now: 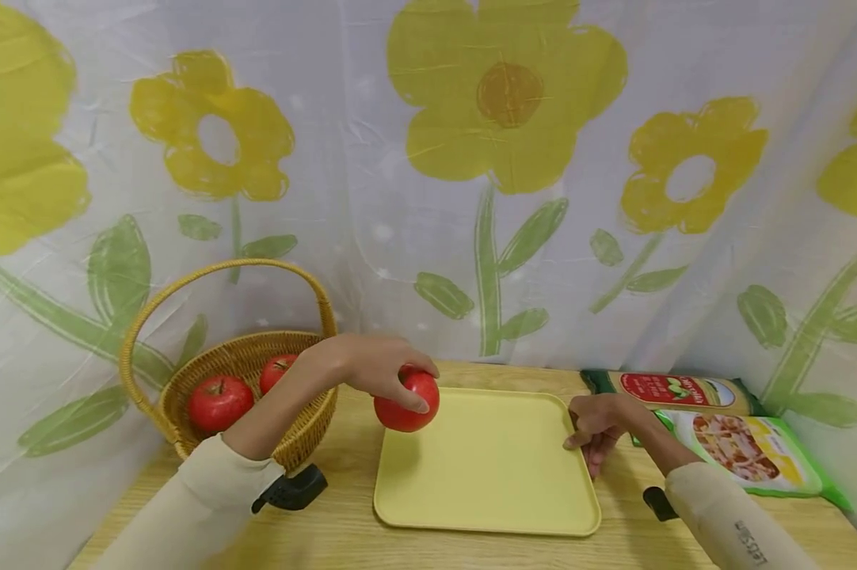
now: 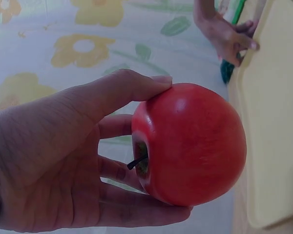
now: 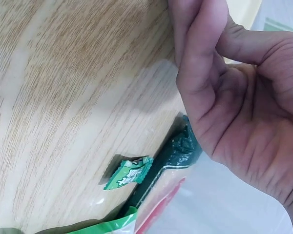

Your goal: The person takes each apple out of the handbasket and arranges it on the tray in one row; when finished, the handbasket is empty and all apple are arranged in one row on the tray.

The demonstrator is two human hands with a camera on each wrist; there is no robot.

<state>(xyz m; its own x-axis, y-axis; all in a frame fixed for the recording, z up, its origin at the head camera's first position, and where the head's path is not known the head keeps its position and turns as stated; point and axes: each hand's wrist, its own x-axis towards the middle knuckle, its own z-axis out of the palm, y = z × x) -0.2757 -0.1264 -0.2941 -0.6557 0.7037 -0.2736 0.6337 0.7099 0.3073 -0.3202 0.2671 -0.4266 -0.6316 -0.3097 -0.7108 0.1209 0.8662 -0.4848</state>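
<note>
In the head view my left hand (image 1: 371,366) holds a red apple (image 1: 404,413) above the left back part of a yellow tray (image 1: 489,475). The left wrist view shows the thumb on one side of the apple (image 2: 195,146) and fingers on the other, its dark stem facing the palm. My right hand (image 1: 601,425) grips the tray's right edge, a fingertip over the rim and other fingers curled outside it. To the left, two red apples, one (image 1: 220,402) in front of the other (image 1: 276,372), lie in a wicker basket (image 1: 318,431); the left forearm partly covers it.
Right of the tray lie a dark green and tan pack (image 1: 674,388) and a green-edged white pack (image 1: 749,451). A small green wrapped packet (image 3: 129,173) rests on the wooden table beside them. Behind hangs a flowered curtain (image 1: 357,198). The basket's tall handle (image 1: 218,267) arches up.
</note>
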